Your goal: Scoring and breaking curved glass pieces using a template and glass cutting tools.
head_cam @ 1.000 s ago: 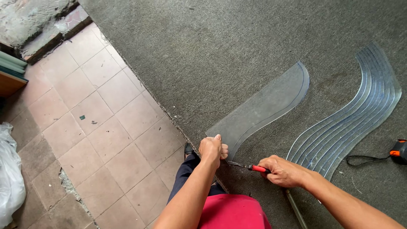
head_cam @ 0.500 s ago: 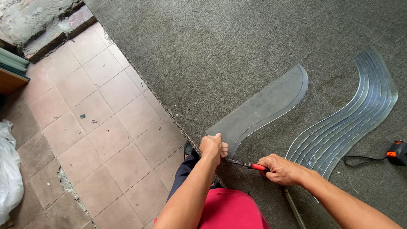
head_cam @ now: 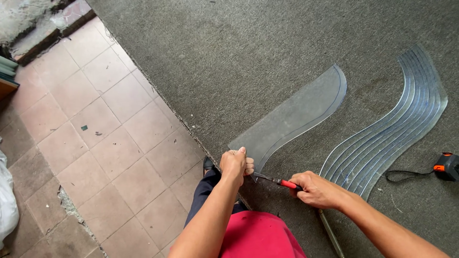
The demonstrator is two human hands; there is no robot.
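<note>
At far left a white bag (head_cam: pixel 5 200) lies at the frame's edge on the tiled floor (head_cam: pixel 81 134), which stretches open up to the frayed edge of the grey carpet (head_cam: pixel 229 52); that edge runs diagonally from top left down to the person's knees. The left hand (head_cam: pixel 235 164) is closed in a fist, gripping the near narrow corner of a clear curved plastic sheet (head_cam: pixel 296 114), which lies flat on the carpet and fans away up and to the right. Just beside it, the right hand (head_cam: pixel 318 190) is wrapped around a red-handled cutting tool (head_cam: pixel 279 182) whose tip meets the sheet's lower edge beside the left fist. Farther right, apart from the sheet, lies a stack of wavy clear strips (head_cam: pixel 397 129). Beyond it sits an orange-and-black tape measure (head_cam: pixel 447 166).
</note>
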